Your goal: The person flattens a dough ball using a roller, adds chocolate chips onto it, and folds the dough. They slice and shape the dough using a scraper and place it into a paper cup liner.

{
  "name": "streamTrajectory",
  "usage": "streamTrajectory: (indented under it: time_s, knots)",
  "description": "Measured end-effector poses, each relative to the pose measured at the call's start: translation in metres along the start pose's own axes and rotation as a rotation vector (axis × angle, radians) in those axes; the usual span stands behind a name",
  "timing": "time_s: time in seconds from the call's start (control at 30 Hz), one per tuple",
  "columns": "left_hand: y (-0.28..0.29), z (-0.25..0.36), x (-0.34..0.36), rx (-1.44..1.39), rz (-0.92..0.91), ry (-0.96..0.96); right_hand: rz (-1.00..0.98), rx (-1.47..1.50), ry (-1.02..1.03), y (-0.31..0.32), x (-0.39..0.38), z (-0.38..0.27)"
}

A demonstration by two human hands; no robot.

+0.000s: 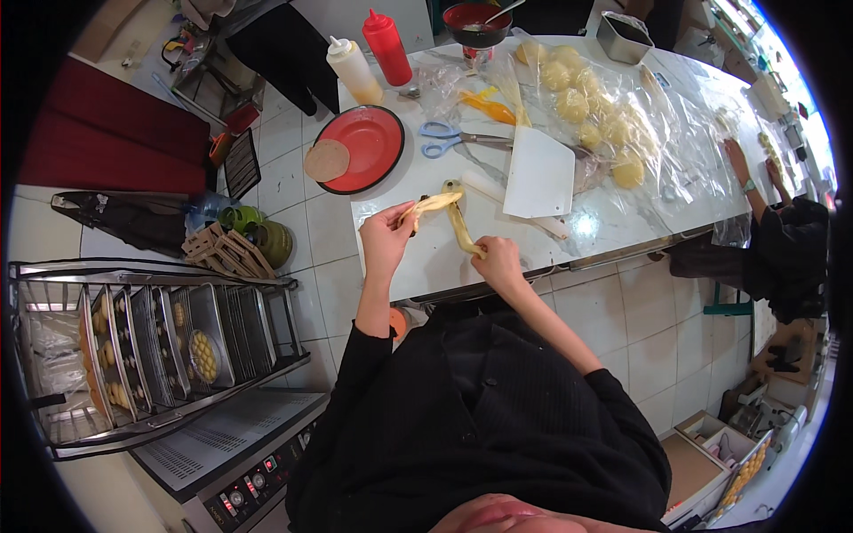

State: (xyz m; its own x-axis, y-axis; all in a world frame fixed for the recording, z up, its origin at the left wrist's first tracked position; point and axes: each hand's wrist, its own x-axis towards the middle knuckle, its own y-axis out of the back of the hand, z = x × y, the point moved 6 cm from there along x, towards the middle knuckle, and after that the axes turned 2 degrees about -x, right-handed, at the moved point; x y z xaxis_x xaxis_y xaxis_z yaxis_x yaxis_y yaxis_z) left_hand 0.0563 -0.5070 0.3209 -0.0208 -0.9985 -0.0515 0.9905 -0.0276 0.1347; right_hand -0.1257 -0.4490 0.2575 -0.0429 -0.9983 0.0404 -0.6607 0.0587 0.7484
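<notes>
- Left hand (388, 229): fingers pinched closed on one end of the dough strip (459, 226).
- Right hand (498, 264): fingertips closed on its other end.
- Strip spans between grips, bent away from the body, at the marble-patterned table (413, 269)'s near side.
- Looks thin, pale yellow, uneven; dark specks near bend.

Glossy tabletop (435, 268), smooth dough (460, 227), crinkled plastic sheeting (673, 133)
</notes>
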Motion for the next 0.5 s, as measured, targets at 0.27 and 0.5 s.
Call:
streamTrajectory:
  time_s: [0.27, 0.5]
  knots:
    - [0.022, -0.022, -0.027, 0.555, 0.236, -0.091, -0.010, 0.257, -0.156, 0.073, 0.023, 0.014]
    - [-0.011, -0.056, -0.049, 0.450, 0.267, -0.268, 0.083, 0.368, -0.128, 0.100, 0.049, -0.041]
